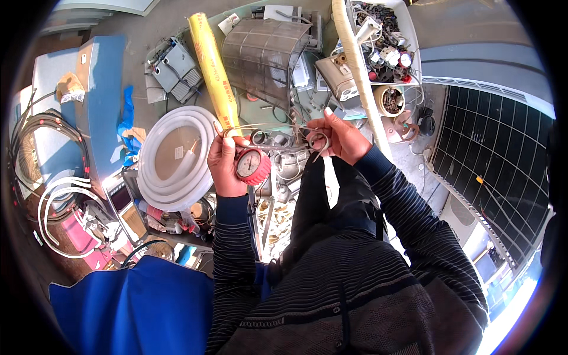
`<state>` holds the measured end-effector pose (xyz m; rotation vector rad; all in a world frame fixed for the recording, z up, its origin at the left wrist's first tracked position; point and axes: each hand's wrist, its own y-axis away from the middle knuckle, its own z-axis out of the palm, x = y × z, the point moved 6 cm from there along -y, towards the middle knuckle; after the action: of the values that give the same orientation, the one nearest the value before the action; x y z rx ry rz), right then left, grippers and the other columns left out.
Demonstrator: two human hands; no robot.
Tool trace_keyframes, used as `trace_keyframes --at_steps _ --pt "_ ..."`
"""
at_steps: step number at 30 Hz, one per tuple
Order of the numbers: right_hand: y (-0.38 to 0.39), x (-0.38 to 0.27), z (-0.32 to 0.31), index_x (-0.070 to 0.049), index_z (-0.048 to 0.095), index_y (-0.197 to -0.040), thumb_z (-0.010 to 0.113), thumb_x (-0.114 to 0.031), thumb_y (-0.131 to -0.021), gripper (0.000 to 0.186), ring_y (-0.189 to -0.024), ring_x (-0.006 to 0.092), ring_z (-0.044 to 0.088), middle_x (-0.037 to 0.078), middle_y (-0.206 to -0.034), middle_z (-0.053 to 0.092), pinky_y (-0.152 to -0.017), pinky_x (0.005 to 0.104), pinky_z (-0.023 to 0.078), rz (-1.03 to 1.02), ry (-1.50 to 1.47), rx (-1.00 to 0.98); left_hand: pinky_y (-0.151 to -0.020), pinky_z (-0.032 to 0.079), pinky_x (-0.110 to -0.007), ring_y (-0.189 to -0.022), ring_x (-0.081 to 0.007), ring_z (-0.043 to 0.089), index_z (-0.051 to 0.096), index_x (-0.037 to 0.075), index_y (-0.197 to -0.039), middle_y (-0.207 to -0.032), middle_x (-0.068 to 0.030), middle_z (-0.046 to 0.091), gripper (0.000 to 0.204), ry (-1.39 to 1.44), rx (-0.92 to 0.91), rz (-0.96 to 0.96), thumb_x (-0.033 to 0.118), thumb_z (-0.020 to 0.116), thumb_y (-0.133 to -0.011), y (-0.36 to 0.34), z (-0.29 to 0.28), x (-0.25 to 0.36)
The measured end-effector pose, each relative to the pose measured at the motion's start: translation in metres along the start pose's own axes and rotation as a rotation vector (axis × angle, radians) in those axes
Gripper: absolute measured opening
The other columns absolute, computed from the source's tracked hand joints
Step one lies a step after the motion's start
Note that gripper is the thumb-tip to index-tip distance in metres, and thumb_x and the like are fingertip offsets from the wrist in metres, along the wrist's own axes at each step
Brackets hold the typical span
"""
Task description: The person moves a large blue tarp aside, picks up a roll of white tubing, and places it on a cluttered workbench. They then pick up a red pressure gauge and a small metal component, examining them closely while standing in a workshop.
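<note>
Between my two hands stretches a thin, pale tube or wire [275, 126], bent into small loops near the fingers. My left hand [228, 168] is closed on one end of it, thumb and fingertips pinched together. Against that hand's inner side is a round pressure gauge [252, 165] with a red rim and white dial; whether the fingers also grip it, I cannot tell. A little farther right and higher, my right hand [343, 139] pinches the other end, where a loop circles beside the fingers. Below the strand lies a cluttered case of metal parts.
A white hose coil [171, 192] lies left, near a yellow roll [216, 74]. A wrapped pole [364, 77] slants past my right hand. Behind it stands a white bin [419, 47] of small parts. A blue cloth [142, 302] is at lower left, a dark grille [491, 160] at right.
</note>
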<state>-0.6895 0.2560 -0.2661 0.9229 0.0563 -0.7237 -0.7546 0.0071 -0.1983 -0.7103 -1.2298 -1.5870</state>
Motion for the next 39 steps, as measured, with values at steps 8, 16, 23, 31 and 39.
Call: trace_keyframes --at_steps 8,16,23,31,39 --pt "0.066 -0.013 0.036 -0.004 0.059 -0.119 0.040 -0.038 -0.104 0.042 -0.072 0.0141 0.060 0.004 -0.091 0.066 -0.065 0.0301 0.053 -0.096 -0.421 -0.154 -0.064 0.052 -0.020 -0.082 -0.0087 0.063 0.058 0.005 -0.120 -0.113 -0.0130 0.067 0.033 0.128 -0.183 0.021 0.032 0.054 -0.099 0.017 0.063 0.017" --pt "0.116 -0.012 0.042 -0.004 0.057 -0.108 0.046 -0.025 -0.103 0.024 -0.054 0.0064 0.037 -0.004 -0.071 0.044 -0.047 0.0212 0.034 -0.175 -0.783 -0.138 -0.069 0.055 -0.029 -0.077 -0.0171 0.064 0.057 0.001 -0.122 -0.094 -0.0092 0.067 0.036 0.249 -0.329 0.007 0.029 0.051 -0.101 0.035 0.126 0.021" --pt "0.174 -0.034 -0.034 -0.005 0.055 -0.103 0.048 -0.020 -0.101 0.016 -0.048 0.0032 0.031 -0.007 -0.067 0.039 -0.040 0.0194 0.024 -0.288 -0.461 0.120 -0.064 0.047 -0.021 -0.067 -0.0083 0.059 0.061 -0.002 -0.122 -0.081 -0.0061 0.068 0.034 -0.265 -0.579 -0.268 0.024 0.056 -0.100 0.064 0.141 0.002" --pt "0.243 -0.055 -0.102 -0.001 0.058 -0.100 0.054 -0.018 -0.098 0.017 -0.047 0.0025 0.032 -0.004 -0.068 0.044 -0.037 0.0184 0.022 -0.265 -0.208 0.135 -0.067 0.050 -0.023 -0.072 -0.0079 0.059 0.063 -0.007 -0.109 -0.083 -0.0057 0.067 0.022 -0.586 -0.864 -0.462 0.012 0.059 -0.097 0.114 0.183 0.023" --pt "0.271 -0.042 -0.128 -0.001 0.057 -0.103 0.053 -0.018 -0.099 0.018 -0.049 0.0039 0.038 -0.003 -0.071 0.048 -0.036 0.0183 0.026 -0.240 -0.223 0.190 -0.069 0.051 -0.023 -0.075 -0.0094 0.062 0.063 -0.009 -0.112 -0.089 -0.0051 0.068 0.027 -0.761 -0.942 -0.327 0.004 0.067 -0.088 0.139 0.209 0.008"
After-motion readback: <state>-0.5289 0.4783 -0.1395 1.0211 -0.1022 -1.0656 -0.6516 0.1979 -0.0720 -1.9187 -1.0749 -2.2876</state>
